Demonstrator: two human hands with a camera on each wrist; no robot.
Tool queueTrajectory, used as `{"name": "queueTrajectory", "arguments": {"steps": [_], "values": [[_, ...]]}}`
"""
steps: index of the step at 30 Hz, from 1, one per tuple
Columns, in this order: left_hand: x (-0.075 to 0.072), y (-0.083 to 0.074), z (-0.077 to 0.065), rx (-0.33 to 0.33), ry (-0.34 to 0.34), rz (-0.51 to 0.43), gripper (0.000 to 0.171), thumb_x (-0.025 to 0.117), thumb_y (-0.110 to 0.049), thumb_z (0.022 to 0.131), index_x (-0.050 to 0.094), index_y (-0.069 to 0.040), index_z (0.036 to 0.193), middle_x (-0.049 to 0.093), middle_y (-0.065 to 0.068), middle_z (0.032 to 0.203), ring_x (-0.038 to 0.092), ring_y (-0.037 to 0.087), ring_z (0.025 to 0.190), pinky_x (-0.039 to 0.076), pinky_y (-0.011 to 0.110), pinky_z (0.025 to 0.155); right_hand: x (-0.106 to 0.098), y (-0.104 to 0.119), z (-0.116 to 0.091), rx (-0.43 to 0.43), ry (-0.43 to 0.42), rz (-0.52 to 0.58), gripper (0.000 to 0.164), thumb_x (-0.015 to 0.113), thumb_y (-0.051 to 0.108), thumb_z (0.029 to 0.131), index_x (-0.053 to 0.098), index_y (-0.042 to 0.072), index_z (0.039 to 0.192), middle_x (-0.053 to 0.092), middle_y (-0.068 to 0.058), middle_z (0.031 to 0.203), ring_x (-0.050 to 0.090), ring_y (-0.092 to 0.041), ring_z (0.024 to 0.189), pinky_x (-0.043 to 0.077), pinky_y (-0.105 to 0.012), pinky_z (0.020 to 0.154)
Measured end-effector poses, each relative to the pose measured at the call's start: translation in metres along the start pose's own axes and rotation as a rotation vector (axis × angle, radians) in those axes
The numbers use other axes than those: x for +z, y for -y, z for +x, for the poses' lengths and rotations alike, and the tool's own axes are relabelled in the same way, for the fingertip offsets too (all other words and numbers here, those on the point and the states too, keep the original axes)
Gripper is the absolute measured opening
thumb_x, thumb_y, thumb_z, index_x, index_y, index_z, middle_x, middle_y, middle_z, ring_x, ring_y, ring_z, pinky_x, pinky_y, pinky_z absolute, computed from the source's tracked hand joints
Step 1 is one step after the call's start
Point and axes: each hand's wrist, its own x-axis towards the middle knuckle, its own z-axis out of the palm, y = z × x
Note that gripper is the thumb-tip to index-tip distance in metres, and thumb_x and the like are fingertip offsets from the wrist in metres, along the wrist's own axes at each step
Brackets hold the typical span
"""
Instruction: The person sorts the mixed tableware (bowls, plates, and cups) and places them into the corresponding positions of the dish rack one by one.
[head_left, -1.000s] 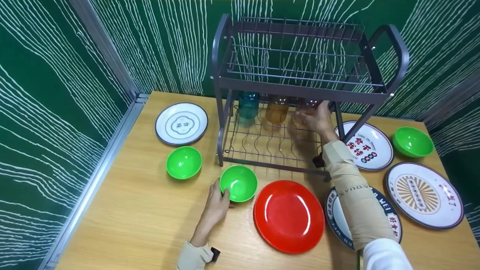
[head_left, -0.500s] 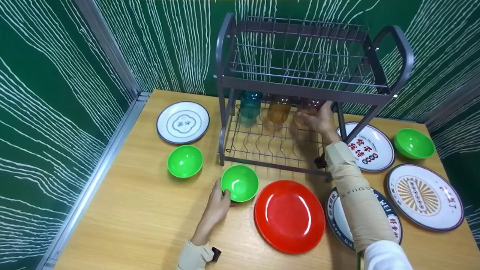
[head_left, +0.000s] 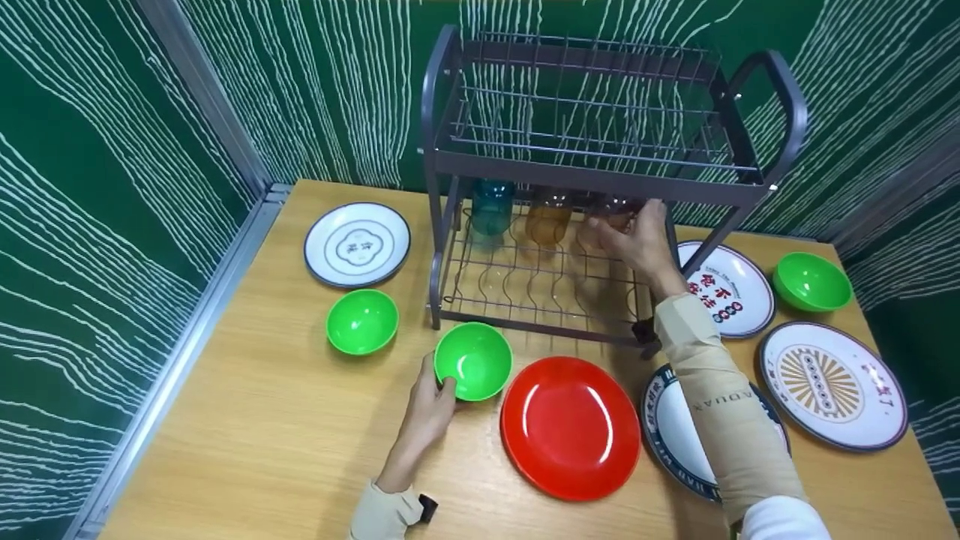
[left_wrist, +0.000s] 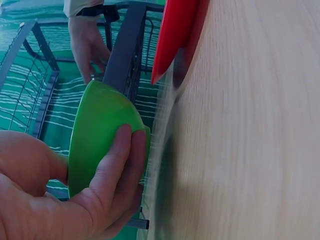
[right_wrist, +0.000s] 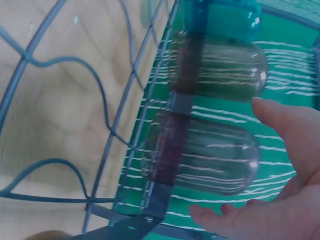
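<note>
My left hand [head_left: 430, 411] grips a green bowl [head_left: 473, 361] in front of the dish rack [head_left: 592, 171]. In the left wrist view the thumb is at the rim and the fingers lie along the outside of the bowl [left_wrist: 102, 132], close over the table. My right hand [head_left: 643, 244] reaches into the lower shelf at a pinkish clear glass [head_left: 615, 216]. Seen from the right wrist, thumb and fingers stand spread either side of that glass [right_wrist: 210, 156], with a gap showing. Beside it on the shelf are an amber glass [head_left: 549, 219] and a blue glass [head_left: 492, 208].
A red plate [head_left: 570, 429] lies right of the held bowl. Another green bowl [head_left: 362, 322] and a white plate [head_left: 358, 245] sit left of the rack. On the right are several patterned plates, including a sunburst one [head_left: 832, 386], and a green bowl [head_left: 812, 281].
The head view has shifted slightly. My right hand has eased a little to the right of the pinkish glass. The left hand keeps its hold on the bowl in nearly the same place.
</note>
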Motion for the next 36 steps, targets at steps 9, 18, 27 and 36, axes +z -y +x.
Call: {"name": "queueTrajectory", "arguments": {"steps": [9,18,27,36], "values": [[0.003,-0.015,-0.006,0.074,-0.082,0.086,0.052,0.048,0.0,0.09,0.036,-0.003,0.141,0.046,0.026,0.136,0.044,0.034,0.126,0.035,0.05,0.104,-0.004,0.007,-0.009,0.023,-0.008,-0.112,0.098,0.074,0.027,0.083,0.004,0.027,0.151,0.017,-0.009,0.151,0.018,-0.015,0.137,0.014,-0.03,0.114],[0.01,-0.031,-0.009,0.122,-0.051,0.004,0.052,0.045,0.004,0.092,0.035,-0.006,0.142,0.041,0.025,0.14,0.044,0.035,0.126,0.039,0.048,0.101,-0.01,0.02,-0.035,0.07,0.014,-0.169,0.082,0.07,0.035,0.085,0.022,0.007,0.146,0.025,-0.017,0.145,0.027,-0.028,0.135,0.024,-0.042,0.113],[0.018,-0.041,-0.013,0.165,0.038,-0.093,0.049,0.046,-0.006,0.097,0.033,-0.015,0.143,0.048,0.024,0.134,0.055,0.028,0.116,0.049,0.037,0.091,-0.007,0.034,-0.067,-0.085,0.035,-0.135,0.064,0.066,0.029,0.09,0.035,0.003,0.14,0.033,-0.017,0.142,0.033,-0.029,0.131,0.027,-0.049,0.109],[0.027,-0.078,-0.019,0.198,0.092,-0.107,0.048,0.056,-0.016,0.096,0.037,-0.009,0.14,0.058,0.017,0.11,0.064,0.024,0.09,0.056,0.03,0.076,0.004,0.053,-0.09,-0.119,0.158,-0.092,0.051,0.057,0.029,0.095,0.042,0.005,0.138,0.036,-0.012,0.144,0.035,-0.028,0.132,0.029,-0.051,0.108]]}}
